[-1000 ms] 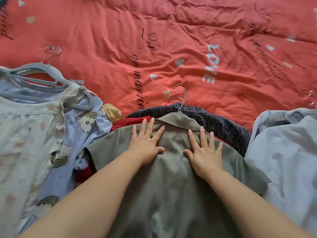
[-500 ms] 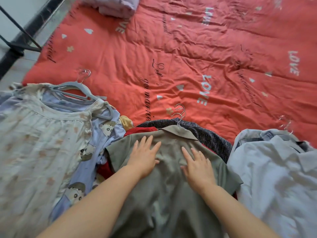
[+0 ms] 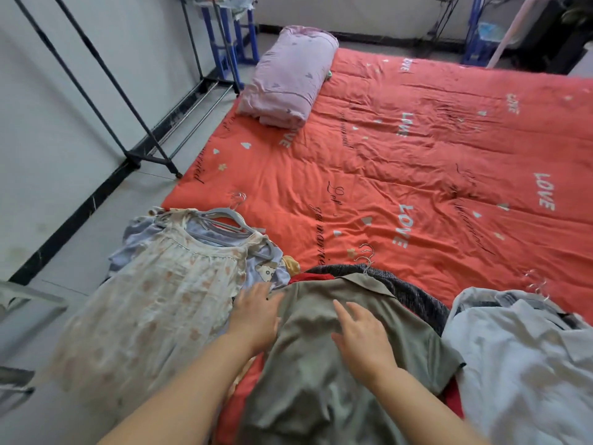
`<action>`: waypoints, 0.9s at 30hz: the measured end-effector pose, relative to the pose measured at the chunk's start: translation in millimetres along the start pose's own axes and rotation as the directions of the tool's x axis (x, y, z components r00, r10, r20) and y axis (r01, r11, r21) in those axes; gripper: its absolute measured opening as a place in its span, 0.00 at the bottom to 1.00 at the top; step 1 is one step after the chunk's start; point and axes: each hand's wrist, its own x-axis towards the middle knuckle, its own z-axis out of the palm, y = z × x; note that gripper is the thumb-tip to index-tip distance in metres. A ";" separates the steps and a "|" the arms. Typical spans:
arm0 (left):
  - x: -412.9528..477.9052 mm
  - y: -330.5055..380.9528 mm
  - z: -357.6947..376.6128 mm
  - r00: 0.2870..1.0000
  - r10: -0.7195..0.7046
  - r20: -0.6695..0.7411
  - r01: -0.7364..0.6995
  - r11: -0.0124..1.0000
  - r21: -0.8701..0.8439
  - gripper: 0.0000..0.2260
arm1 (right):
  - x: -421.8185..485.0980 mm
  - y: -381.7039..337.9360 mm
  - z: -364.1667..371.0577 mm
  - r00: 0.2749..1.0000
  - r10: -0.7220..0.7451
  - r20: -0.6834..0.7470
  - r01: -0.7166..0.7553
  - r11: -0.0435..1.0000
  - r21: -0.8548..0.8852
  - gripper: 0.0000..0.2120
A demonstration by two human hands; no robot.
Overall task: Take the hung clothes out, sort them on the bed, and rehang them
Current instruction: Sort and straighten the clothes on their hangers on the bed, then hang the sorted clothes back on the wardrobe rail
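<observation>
An olive-green collared shirt (image 3: 308,374) on a wire hanger lies on top of the middle pile, over red and dark grey clothes (image 3: 417,297). My left hand (image 3: 256,316) rests flat on the shirt's left shoulder, fingers spread. Flat on its chest lies my right hand (image 3: 362,338), empty as well. On the left pile a cream floral dress (image 3: 154,306) on a grey hanger (image 3: 224,220) covers light blue printed pyjamas (image 3: 266,268). A pale blue shirt pile (image 3: 519,358) with wire hangers lies to the right. All rest on the red bedspread (image 3: 401,175).
A black metal clothes rack (image 3: 134,123) stands on the floor left of the bed, by the white wall. A folded lilac quilt (image 3: 285,75) sits at the bed's far left corner. Blue shelf frames (image 3: 231,36) stand along the far wall.
The view has tilted up, now showing the rack, quilt and far wall. My left hand has slid left to the shirt's shoulder edge; my right hand has stayed on the chest.
</observation>
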 end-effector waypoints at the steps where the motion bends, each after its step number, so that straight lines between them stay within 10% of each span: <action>1: -7.3 -8.9 -4.4 1.000 -0.007 -0.009 0.007 1.000 -0.014 0.22 | -1.9 -11.3 -1.5 1.000 -0.008 0.030 0.008 1.000 -0.004 0.29; 27: -39.2 -327.8 -22.4 0.999 0.021 0.029 -0.018 0.991 -0.130 0.23 | 82.4 -288.2 41.4 0.998 0.042 0.051 -0.040 0.998 -0.044 0.26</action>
